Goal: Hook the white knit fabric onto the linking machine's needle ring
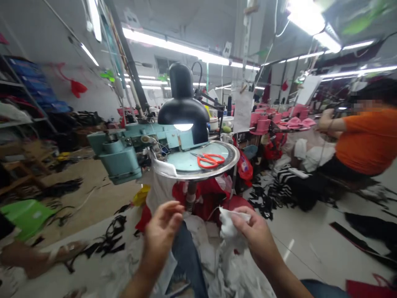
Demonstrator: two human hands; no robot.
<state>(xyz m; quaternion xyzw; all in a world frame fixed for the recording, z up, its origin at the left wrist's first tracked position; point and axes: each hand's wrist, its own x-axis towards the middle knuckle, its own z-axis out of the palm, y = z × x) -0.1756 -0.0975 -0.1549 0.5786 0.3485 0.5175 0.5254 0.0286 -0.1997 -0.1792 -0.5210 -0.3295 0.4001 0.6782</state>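
Observation:
My right hand [252,229] pinches the edge of a white piece of cloth [228,223] between thumb and fingers. A thin thread trails leftward from the cloth's upper corner. To the left, my left hand [164,225] is raised with fingers bent and slightly apart, and nothing shows in it. Below both hands, a heap of white fabric [238,269] lies over and beside my lap. Beyond them stands a teal sewing machine [120,159] with a round table [182,163]. Red-handled scissors [211,160] rest on that table, away from both hands.
A black lamp [183,109] hangs over the machine. Red bags [245,167] sit beneath and beside the table. At right, a person in an orange shirt [369,142] sits near pink machines. A green stool [27,215] stands at left; black scraps [114,231] litter the floor.

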